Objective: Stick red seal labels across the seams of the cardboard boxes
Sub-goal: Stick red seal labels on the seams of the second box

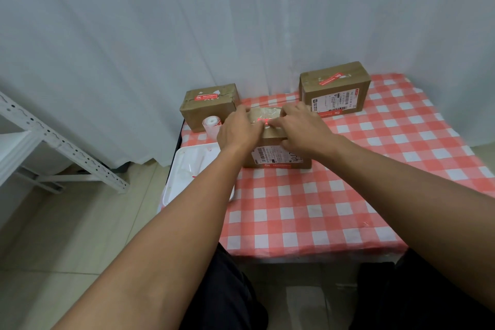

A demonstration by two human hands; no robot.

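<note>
Head view, checked tablecloth (308, 203), white curtain (160, 35), both hands (270, 126) pressing box (278, 158)

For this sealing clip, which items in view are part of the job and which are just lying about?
Job:
- middle box, both hands on top: left hand, right hand
- red label between the fingers
- left box and right box, each with a red label on top
- label roll

Lying about:
- white tray
- checked cloth
- shelf frame
- curtain
</note>
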